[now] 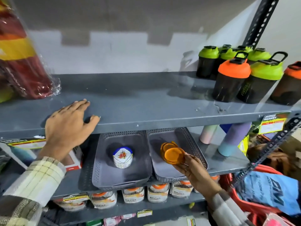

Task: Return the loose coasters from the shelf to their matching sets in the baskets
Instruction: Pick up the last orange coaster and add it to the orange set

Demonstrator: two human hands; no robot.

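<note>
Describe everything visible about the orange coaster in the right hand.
The orange coaster is a round, translucent amber-orange disc, plastic by its look, with a raised rim. The right hand holds it tilted by its lower right edge, over the right grey perforated basket. More orange coasters of the same kind sit close behind it in that basket; whether they touch cannot be told.

Your view is evenly and fairly brightly lit, seemingly from above. Just under your left hand (68, 123) a soft shadow lies on the upper shelf (146, 101). Beyond it to the upper left, the plastic wrap (48, 85) glints with glare. Your right hand (193, 170) is slightly motion-blurred. Toward the frame edges, straight shelf lines bow and detail smears, especially on your sleeves.
</note>
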